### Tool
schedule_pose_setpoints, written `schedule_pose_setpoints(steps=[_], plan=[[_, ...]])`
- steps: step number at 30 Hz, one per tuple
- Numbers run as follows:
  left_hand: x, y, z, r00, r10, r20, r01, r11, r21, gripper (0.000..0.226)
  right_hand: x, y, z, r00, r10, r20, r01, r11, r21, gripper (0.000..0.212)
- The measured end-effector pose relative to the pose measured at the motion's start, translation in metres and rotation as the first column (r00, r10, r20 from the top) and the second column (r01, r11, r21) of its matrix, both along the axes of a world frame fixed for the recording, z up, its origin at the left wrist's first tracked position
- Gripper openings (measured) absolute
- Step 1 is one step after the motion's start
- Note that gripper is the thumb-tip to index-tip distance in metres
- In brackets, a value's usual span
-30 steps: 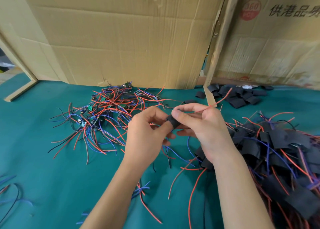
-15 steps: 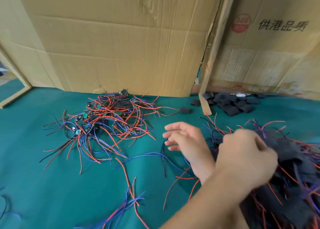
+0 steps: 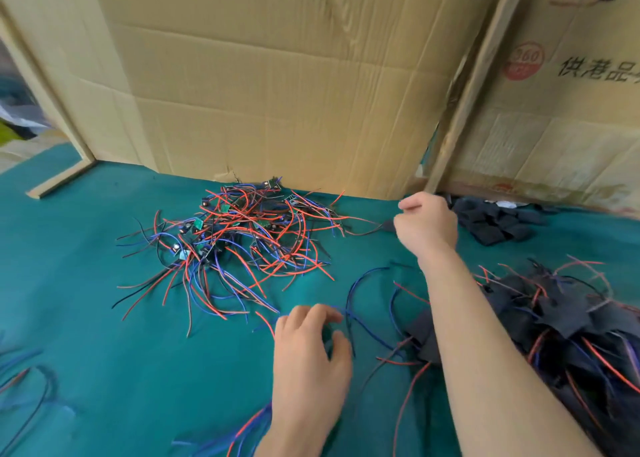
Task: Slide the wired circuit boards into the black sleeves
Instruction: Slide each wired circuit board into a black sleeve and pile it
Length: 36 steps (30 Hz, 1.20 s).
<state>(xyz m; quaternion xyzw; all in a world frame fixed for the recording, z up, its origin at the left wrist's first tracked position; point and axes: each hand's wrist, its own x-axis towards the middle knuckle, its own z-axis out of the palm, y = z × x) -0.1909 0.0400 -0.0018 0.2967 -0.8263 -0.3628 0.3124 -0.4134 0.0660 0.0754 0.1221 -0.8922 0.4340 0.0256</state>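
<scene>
A tangle of red, blue and black wires with small green circuit boards [image 3: 242, 235] lies on the green cloth [image 3: 104, 370] at the centre back. Empty black sleeves [image 3: 495, 221] are heaped at the back right. One lone black sleeve [image 3: 387, 226] lies just left of that heap. My right hand [image 3: 427, 224] is stretched out to it, fingers curled and thumb right at its end; a grip is not visible. My left hand [image 3: 311, 349] hovers low over the cloth, fingers loosely bent by a blue wire [image 3: 360, 283], holding nothing.
A big heap of sleeved boards with wires [image 3: 571, 321] fills the right side under my right forearm. Cardboard sheets [image 3: 277, 93] and a wooden strip [image 3: 467, 93] wall off the back. Loose wires [image 3: 27, 380] lie at the lower left edge.
Both hands were working a sleeve together at the centre. The right hand then swung over the right heap and has now reached to the back, while the left hand dropped toward the cloth.
</scene>
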Motion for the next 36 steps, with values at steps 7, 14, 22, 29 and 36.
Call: schedule_pose_setpoints(steps=[7, 14, 22, 29, 36], plan=[[0.008, -0.004, -0.013, 0.998, -0.044, -0.046, 0.040, 0.995, -0.088, 0.012, -0.053, -0.019, -0.034, 0.971, 0.232, 0.052, -0.212, 0.751, 0.625, 0.044], [0.008, -0.006, -0.015, 0.996, -0.028, -0.080, 0.021, 0.996, -0.087, 0.013, -0.042, -0.033, -0.019, 0.989, 0.067, -0.129, -0.013, 0.926, 0.377, 0.018], [0.008, -0.006, -0.013, 0.997, -0.037, -0.062, 0.034, 0.999, -0.040, 0.013, 0.006, -0.110, -0.004, 0.878, 0.475, -0.055, -0.377, 0.758, 0.533, 0.022], [0.008, -0.006, -0.015, 0.996, -0.035, -0.081, 0.032, 0.998, -0.045, 0.014, 0.009, -0.090, 0.000, 0.894, 0.447, -0.037, -0.408, 0.843, 0.350, 0.026], [0.007, -0.007, -0.005, 0.998, 0.003, -0.065, -0.002, 1.000, 0.021, 0.015, 0.058, 0.011, 0.030, 0.924, 0.330, -0.195, -0.352, 0.931, -0.096, 0.026]])
